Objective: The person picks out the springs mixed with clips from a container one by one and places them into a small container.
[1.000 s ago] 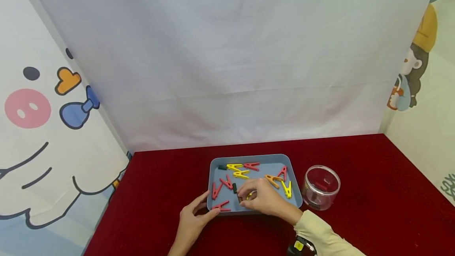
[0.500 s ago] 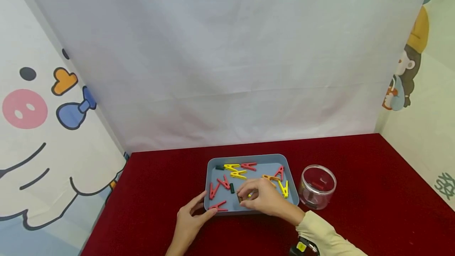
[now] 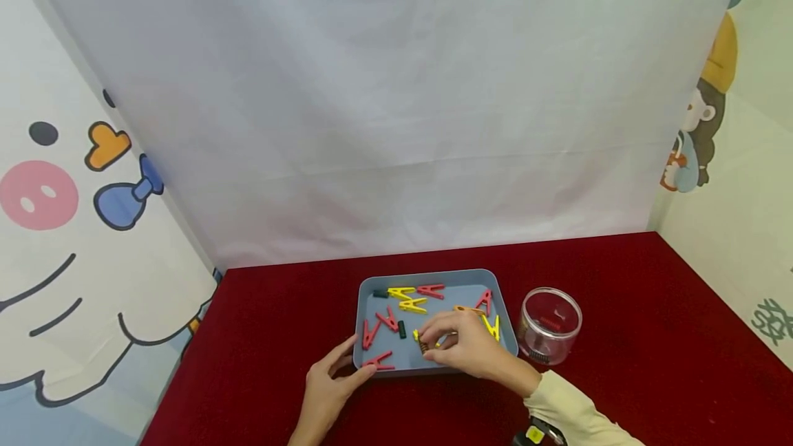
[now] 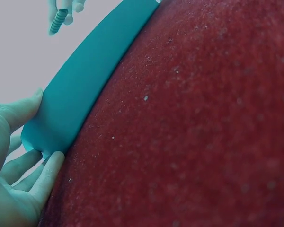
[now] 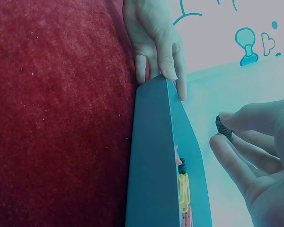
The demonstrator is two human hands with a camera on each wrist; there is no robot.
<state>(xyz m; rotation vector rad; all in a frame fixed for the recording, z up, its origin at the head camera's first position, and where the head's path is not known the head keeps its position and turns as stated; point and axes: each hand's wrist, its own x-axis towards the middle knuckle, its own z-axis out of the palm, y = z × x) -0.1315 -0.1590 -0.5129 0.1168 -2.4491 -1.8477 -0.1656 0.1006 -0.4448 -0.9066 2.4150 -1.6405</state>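
Note:
Between thumb and fingertips my right hand [image 3: 471,349] pinches a small dark coil spring [image 3: 424,347], held over the near part of a blue-grey tray [image 3: 396,367]. The same coil spring [image 5: 224,128] shows clearly in the right wrist view. My left hand [image 3: 330,384] grips the tray's near left corner, thumb at the rim and fingers along the side. Red clothes pegs [image 3: 388,320], yellow clothes pegs [image 3: 412,305] and an orange peg [image 3: 469,310] lie in the tray. Two dark cylindrical pieces [image 3: 402,330] lie among them. My right hand partly hides the orange peg and a yellow one.
A clear round jar [image 3: 564,348] stands just right of the tray, with a dark coil [image 3: 539,356] at its bottom. Dark red cloth [image 3: 285,315] covers the table. A white curtain [image 3: 396,102] hangs behind, with printed cartoon panels at both sides.
The right hand has shifted slightly right relative to the tray with the spring, uncovering a yellow piece beside it. The left hand stays at the corner. The whole head view has drifted slightly.

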